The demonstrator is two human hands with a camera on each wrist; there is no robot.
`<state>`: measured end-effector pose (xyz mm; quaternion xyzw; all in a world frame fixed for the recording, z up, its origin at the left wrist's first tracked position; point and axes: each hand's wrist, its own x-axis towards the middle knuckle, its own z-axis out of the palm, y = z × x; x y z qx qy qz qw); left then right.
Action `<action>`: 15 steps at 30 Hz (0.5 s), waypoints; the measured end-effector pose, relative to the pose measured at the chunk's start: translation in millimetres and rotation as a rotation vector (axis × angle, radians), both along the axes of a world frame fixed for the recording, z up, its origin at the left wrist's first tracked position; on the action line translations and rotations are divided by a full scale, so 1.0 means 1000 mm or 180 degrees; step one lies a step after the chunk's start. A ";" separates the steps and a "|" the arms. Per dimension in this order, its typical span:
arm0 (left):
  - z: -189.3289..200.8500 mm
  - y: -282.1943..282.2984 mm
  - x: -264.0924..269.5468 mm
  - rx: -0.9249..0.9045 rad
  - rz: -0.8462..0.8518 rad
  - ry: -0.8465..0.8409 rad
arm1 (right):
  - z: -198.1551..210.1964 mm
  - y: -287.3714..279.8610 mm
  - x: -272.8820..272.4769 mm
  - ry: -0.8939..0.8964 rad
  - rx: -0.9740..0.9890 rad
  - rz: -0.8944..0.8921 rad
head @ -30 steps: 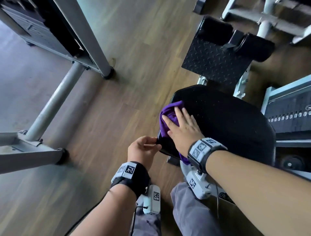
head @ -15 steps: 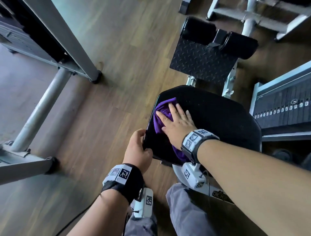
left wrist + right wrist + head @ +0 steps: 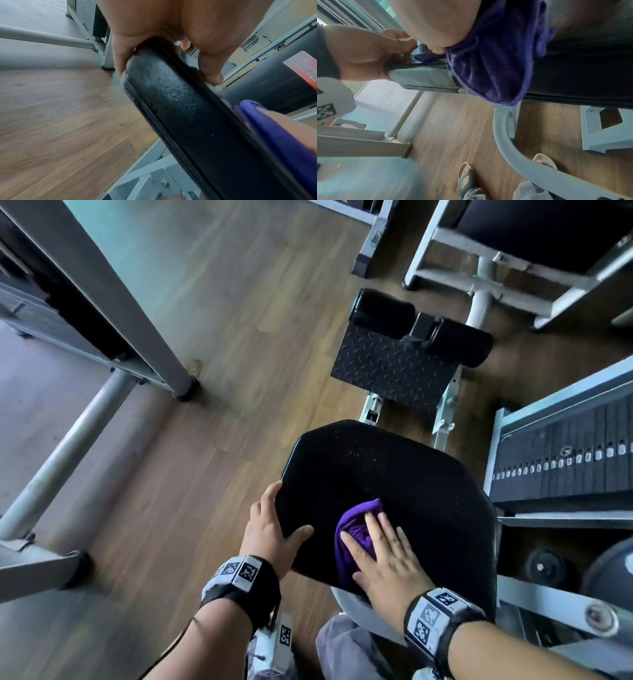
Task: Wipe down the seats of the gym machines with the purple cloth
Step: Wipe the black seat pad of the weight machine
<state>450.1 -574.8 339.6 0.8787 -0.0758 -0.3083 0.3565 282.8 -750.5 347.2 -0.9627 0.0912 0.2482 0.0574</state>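
Left hand (image 3: 270, 537) grips the near-left corner of the black padded vinyl seat (image 3: 394, 474), thumb on top, fingers curled under the edge. Right hand (image 3: 387, 559), fingers flat and spread, presses the bunched purple terry cloth (image 3: 356, 529). The cloth has shifted from the seat's left edge to its near middle, so wiping is progressing rightward. Its long axis runs near-to-far, the near end draped over the front edge.

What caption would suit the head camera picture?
Right hand presses purple cloth flat on black seat; left hand grips its edge.
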 end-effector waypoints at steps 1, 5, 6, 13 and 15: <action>-0.002 0.001 -0.001 -0.0026 0.0006 -0.0026 | -0.001 0.001 0.011 0.0014 0.0039 -0.0036; -0.012 0.001 -0.001 -0.0086 0.0078 -0.0052 | -0.005 -0.008 0.097 0.0090 0.0132 0.0000; -0.014 0.002 -0.001 -0.0097 0.0085 -0.0044 | -0.008 -0.012 0.125 0.0058 0.0108 0.0001; -0.016 0.002 0.001 -0.0075 0.0040 -0.0004 | -0.018 -0.019 0.215 -0.0138 0.0173 -0.0075; -0.014 0.002 0.002 -0.0061 -0.0009 0.0007 | -0.014 -0.030 0.207 -0.0134 0.0351 -0.0209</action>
